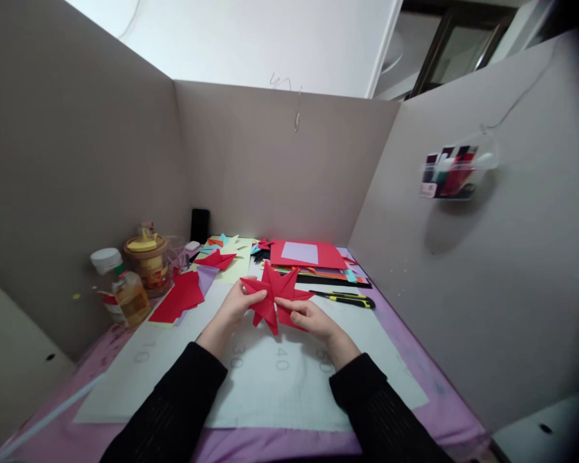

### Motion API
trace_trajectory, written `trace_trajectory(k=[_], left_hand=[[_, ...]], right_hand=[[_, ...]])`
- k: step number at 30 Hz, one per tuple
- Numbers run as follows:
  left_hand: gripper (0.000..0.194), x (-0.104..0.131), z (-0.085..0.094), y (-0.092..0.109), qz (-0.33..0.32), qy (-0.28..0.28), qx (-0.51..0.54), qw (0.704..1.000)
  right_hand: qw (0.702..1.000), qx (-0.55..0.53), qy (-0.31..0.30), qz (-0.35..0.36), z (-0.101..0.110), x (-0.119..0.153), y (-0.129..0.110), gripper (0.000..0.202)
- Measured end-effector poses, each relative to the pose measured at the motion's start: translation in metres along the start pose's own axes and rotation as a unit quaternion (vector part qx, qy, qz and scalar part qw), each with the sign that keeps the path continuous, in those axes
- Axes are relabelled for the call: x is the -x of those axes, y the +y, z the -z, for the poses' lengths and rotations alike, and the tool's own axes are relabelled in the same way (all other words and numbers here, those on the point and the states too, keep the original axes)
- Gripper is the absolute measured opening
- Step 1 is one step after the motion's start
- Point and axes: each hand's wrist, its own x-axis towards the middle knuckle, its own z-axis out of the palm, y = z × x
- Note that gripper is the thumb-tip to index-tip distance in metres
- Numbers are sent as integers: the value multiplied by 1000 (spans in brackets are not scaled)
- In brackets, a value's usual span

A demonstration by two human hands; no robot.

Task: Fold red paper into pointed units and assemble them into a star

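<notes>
A red folded-paper star [271, 289] with several points is held up in front of me, over a white mat printed with numbers [289, 399]. My left hand [235, 301] grips the star's left side, its thumb lying across the front and the fingers behind. At the star's right side my right hand [313, 318] is closed on the paper, with the index finger reaching toward the centre. Some of the right fingers are hidden behind the paper.
Left stand a bottle of amber liquid [130, 297] and a brown jar [149, 263], beside red paper sheets [181, 299]. Behind lie a folded red piece [216, 260] and stacked coloured paper [338, 256]. A utility knife [347, 299] lies right. Grey panels [289, 161] enclose the table.
</notes>
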Motion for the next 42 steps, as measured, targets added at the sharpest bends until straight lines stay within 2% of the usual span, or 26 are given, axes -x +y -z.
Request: trace_trajectory(k=[6,9,12,15,19,21,25,30,32,36,39,42], left_hand=[[39,-2,-2,-2,-26,7,-10,1000],[39,-6,1,-5,-41,28,-6,999],[43,-11,6,-10,-47,42,4,998],[45,-13,9,-13,-46,40,12,998],[47,-12,8,-11,-42,33,12,999],[47,-9,6,-7,-40,28,4,999],[43,-3,4,5,-32,0,-27,999],[40,3,3,15,-15,-24,-59,998],[39,4,2,16,-10,-37,-73,997],[41,7,0,15,-6,-66,-99,993],[39,8,-3,14,-10,-73,-110,991],[37,10,-5,13,-15,-83,-120,989]], right_hand=[[999,-25,-19,21,-1,0,-3,60],[997,-71,34,22,-3,-1,-5,62],[983,-151,98,33,-7,-1,-9,84],[972,-200,123,25,-10,-3,-13,100],[954,-253,157,27,-9,-5,-8,102],[943,-292,157,35,-6,-6,-2,97],[937,-333,109,6,6,-2,3,66],[949,-312,50,5,16,6,-2,44],[964,-264,31,4,18,8,-3,47],[994,-98,-40,-11,23,9,-6,68],[993,4,-117,-12,24,7,-13,69],[985,65,-159,-15,23,6,-18,64]])
